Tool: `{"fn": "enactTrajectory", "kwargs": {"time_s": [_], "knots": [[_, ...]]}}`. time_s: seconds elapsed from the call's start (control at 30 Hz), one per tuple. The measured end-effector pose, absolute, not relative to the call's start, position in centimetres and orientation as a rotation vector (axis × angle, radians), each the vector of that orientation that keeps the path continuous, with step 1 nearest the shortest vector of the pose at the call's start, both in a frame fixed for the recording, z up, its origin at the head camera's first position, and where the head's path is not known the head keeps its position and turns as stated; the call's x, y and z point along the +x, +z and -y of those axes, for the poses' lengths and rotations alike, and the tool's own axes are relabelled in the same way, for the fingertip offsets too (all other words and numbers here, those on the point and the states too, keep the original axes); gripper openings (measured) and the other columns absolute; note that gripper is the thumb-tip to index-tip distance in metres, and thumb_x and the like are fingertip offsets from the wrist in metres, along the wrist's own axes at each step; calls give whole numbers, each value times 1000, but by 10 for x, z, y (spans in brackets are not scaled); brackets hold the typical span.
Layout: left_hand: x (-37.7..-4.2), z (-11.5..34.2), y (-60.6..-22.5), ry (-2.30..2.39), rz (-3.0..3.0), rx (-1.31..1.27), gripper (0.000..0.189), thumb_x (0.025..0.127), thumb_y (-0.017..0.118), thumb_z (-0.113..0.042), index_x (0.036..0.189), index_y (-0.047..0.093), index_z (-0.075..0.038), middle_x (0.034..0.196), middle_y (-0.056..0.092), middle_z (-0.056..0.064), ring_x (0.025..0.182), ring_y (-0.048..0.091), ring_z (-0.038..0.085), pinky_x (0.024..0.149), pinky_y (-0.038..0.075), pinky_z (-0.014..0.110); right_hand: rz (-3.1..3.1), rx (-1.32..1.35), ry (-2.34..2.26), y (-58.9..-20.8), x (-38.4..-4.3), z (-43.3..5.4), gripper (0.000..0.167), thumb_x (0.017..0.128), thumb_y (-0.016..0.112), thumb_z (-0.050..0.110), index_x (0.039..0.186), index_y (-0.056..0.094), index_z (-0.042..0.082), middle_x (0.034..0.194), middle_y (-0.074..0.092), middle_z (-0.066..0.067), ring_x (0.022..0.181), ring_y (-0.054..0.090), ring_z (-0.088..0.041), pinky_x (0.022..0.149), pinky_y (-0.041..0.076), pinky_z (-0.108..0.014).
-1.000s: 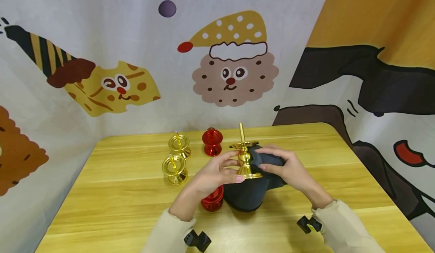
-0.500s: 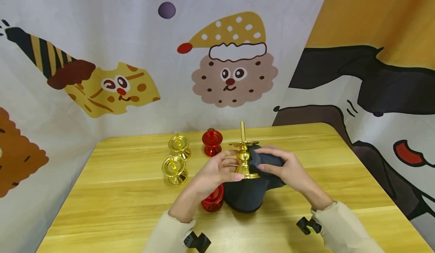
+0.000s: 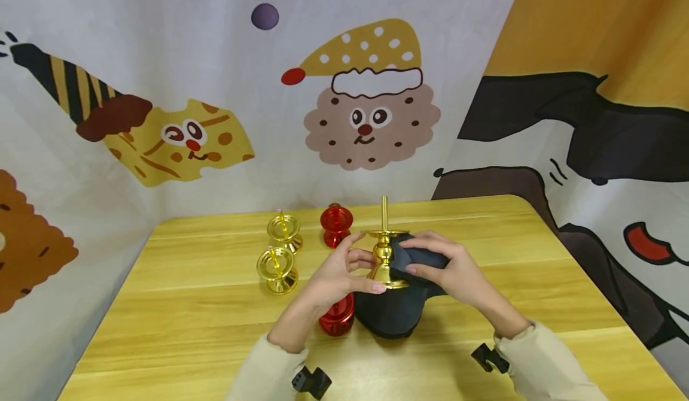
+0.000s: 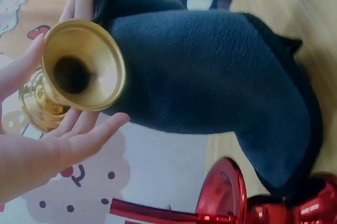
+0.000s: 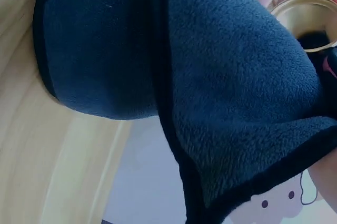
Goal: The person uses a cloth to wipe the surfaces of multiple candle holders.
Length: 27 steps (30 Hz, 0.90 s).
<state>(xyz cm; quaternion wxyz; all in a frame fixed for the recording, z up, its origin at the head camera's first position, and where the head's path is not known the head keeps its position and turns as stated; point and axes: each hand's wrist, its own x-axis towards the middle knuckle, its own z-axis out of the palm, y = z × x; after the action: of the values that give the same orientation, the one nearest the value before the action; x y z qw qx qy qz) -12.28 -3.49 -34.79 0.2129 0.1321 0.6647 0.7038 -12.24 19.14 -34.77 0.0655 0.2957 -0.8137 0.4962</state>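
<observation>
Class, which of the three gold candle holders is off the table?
The gold holder in the left hand, with the dark cloth against it; the other two stand on the table, untouched.

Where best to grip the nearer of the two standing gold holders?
Pinch the gold holder just under its dish, probably from the left: it stands upright and narrows there between dish and flared base, and the left hand is on its right.

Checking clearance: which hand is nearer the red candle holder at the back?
Left: the left hand, gripping a gold candlestick, is in front of the red candle holder; the right hand, with the dark cloth, is farther off to its right.
</observation>
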Motion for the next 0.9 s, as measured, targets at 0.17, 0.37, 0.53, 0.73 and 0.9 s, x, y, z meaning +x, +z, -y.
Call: {"fn": "enactTrajectory", "kwargs": {"time_s": [0.17, 0.37, 0.53, 0.73, 0.9], "knots": [[-125, 38, -346, 1905, -1890, 391, 84, 78, 72, -5, 144, 20, -8, 117, 54, 16, 108, 52, 26, 88, 48, 38, 2441, 958, 1446, -350, -124, -193, 33, 78, 71, 2, 110, 65, 8, 109, 57, -6, 93, 55, -16, 71, 52, -25], [-129, 38, -339, 1939, -1933, 394, 59, 92, 55, -28, 140, 31, -3, 121, 52, 18, 109, 53, 29, 92, 45, 44, 2395, 984, 1374, -351, -124, -192, 33, 74, 72, -2, 106, 67, 7, 110, 57, -6, 102, 53, -15, 79, 49, -21], [-132, 35, -331, 1959, -1997, 283, 45, 97, 43, -32, 129, 46, 0, 114, 57, 18, 106, 55, 30, 94, 43, 47, 2367, 1009, 1319, -348, -122, -192, 34, 73, 72, -5, 105, 68, 6, 109, 57, -7, 99, 53, -14, 77, 49, -19], [-137, 33, -323, 2064, -1966, 173, 33, 96, 47, -14, 119, 53, 9, 103, 59, 18, 90, 60, 26, 83, 52, 34, 2314, 1044, 1279, -347, -123, -189, 35, 69, 74, -8, 101, 68, 6, 111, 57, -10, 97, 55, -16, 76, 48, -16], [-141, 35, -320, 2176, -1808, 66, 25, 92, 50, 1, 111, 54, 16, 95, 60, 18, 76, 63, 18, 79, 53, 33, 2280, 1078, 1167, -350, -126, -185, 36, 65, 77, -7, 98, 69, 5, 108, 58, -13, 96, 57, -22, 76, 48, -15]]}}
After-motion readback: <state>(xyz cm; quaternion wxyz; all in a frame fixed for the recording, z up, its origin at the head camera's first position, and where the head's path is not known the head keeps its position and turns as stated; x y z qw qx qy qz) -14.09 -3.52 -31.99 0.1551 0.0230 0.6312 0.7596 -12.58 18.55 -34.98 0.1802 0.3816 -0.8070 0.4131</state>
